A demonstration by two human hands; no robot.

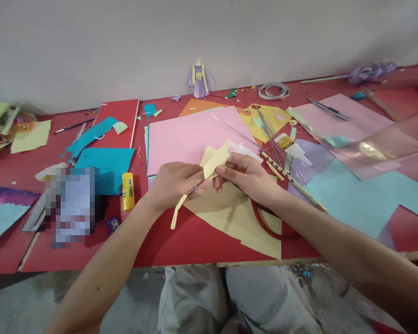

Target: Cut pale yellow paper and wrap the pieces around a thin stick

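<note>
Clearly, the left grip [177, 182] and right grip [248, 173] pinch the cream paper [215, 161] between them, presumably to steady it; a strip [176, 214] juts below the left grip, glue [128, 194] handy on that side.

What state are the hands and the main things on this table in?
Left hand: closed on cream paper
Right hand: pinching the same paper
Cream paper: held up at an angle
Paper doll: upright near the wall
Glue bottle: lying down
Pink sheet: lying flat
Clear ring: coiled
Lavender bundle: bunched up
Glue stick: whether capped, unclear
</note>
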